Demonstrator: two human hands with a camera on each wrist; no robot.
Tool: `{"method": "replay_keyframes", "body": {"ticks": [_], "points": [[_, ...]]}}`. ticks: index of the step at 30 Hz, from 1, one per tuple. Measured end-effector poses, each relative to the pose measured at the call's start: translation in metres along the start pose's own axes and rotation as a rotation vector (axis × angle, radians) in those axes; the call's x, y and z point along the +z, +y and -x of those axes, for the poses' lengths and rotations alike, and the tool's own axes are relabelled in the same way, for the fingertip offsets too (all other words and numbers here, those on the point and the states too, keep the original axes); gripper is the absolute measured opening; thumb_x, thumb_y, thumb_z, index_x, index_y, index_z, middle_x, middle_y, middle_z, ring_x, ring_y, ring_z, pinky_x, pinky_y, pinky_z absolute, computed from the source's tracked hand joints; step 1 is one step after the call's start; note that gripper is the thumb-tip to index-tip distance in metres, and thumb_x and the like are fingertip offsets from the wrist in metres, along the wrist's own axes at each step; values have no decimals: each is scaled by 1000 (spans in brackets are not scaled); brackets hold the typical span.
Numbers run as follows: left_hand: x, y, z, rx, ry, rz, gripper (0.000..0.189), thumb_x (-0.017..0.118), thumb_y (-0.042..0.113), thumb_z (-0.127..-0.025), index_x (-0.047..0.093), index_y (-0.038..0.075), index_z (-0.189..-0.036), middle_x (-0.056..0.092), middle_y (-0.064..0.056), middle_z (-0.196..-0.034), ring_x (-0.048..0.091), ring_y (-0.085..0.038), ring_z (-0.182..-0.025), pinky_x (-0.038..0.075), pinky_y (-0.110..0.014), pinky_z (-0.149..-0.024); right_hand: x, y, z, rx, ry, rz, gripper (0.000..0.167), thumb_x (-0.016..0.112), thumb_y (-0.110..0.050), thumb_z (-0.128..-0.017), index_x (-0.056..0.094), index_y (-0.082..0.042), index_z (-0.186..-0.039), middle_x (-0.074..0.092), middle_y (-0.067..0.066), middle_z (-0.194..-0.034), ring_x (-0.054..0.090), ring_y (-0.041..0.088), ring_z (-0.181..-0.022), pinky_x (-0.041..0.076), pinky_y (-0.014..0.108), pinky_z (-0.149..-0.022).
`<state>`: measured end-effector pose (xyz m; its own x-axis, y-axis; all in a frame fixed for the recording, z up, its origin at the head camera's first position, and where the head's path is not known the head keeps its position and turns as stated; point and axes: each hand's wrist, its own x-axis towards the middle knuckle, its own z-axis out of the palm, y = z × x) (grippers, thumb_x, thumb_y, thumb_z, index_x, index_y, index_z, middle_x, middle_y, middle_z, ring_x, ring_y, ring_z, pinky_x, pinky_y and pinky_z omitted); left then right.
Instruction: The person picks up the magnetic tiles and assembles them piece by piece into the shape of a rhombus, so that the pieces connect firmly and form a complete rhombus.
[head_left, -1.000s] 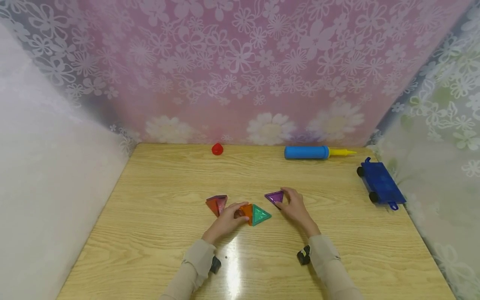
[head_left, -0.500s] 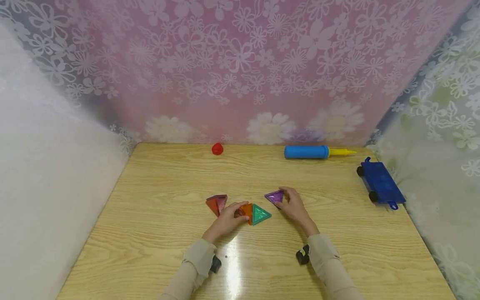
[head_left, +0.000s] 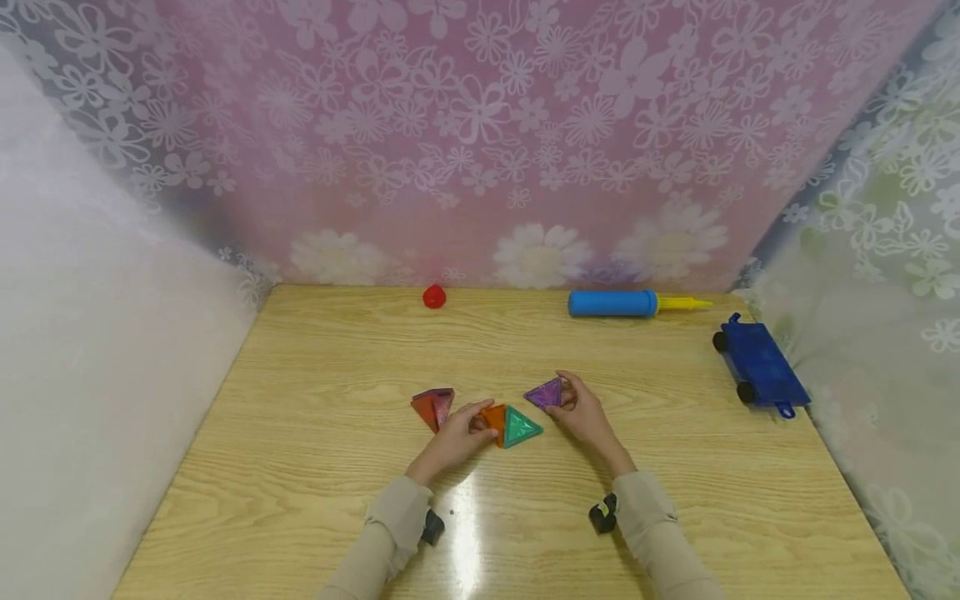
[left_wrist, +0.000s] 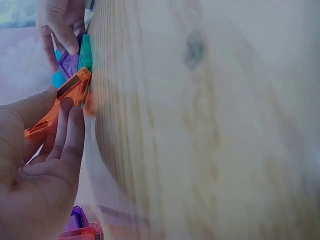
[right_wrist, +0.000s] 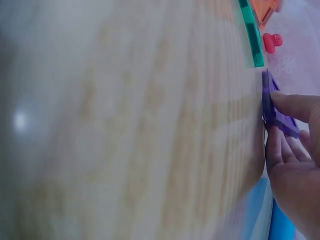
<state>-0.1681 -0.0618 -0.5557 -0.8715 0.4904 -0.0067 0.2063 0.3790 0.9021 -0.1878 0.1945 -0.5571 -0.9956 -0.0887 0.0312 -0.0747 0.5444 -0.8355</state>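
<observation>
My left hand pinches an orange triangular tile between thumb and fingers, partly covering it. A green triangular tile lies edge to edge with the orange one, pointing right. In my right hand, thumb and fingers grip a purple triangular tile by its right side, just up and right of the green tile; the right wrist view shows the purple tile apart from the green tile. Left of my left hand stands a small pointed shape of red and purple tiles, partly hidden by that hand.
On the wooden table, a small red object sits at the back edge. A blue pump with a yellow nozzle lies at the back right. A blue wheeled toy base rests at the right edge. Patterned cloth surrounds the table.
My right hand has moved slightly left with the purple tile, bringing it a little closer to the green one. The left hand and the orange and green tiles stay nearly in place.
</observation>
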Motion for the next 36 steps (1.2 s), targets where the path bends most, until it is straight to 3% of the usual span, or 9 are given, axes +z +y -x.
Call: {"method": "replay_keyframes", "body": {"ticks": [7, 16, 26, 31, 36], "points": [[1, 0, -1, -7, 4, 2, 49, 61, 11, -93, 45, 1, -139, 59, -9, -105, 60, -14, -86, 50, -20, -74, 4, -2, 3, -11, -11, -20, 55, 71, 1, -82, 48, 0, -132, 55, 16, -98, 55, 18, -80, 48, 22, -65], [0, 3, -2, -27, -1, 33, 48, 62, 7, -92, 47, 1, -138, 57, -10, -105, 59, -12, -83, 50, -19, -69, 9, -9, 3, -8, -38, -25, 52, 71, 4, -81, 50, 1, -129, 60, 18, -98, 58, 19, -80, 49, 23, -66], [0, 5, -3, -27, -8, 10, 48, 62, 9, -93, 47, 1, -138, 58, -7, -101, 58, -10, -80, 48, -20, -68, 14, -12, 3, -96, -70, -31, 53, 70, 7, -81, 50, 4, -130, 62, 18, -93, 58, 15, -74, 49, 21, -64], [0, 4, -4, -25, -9, 21, 50, 62, 10, -93, 46, 1, -139, 58, -9, -102, 59, -12, -81, 49, -21, -68, 13, -11, 5, -103, -65, -58, 54, 69, 3, -83, 46, 6, -132, 63, 19, -95, 59, 17, -76, 51, 25, -66], [1, 4, -3, -20, 3, 7, 51, 61, 11, -94, 44, 2, -140, 58, -11, -108, 58, -14, -87, 49, -23, -72, 12, -9, 12, -173, -33, -149, 47, 66, -10, -89, 49, 6, -130, 65, 16, -94, 62, 17, -81, 54, 29, -71]]}}
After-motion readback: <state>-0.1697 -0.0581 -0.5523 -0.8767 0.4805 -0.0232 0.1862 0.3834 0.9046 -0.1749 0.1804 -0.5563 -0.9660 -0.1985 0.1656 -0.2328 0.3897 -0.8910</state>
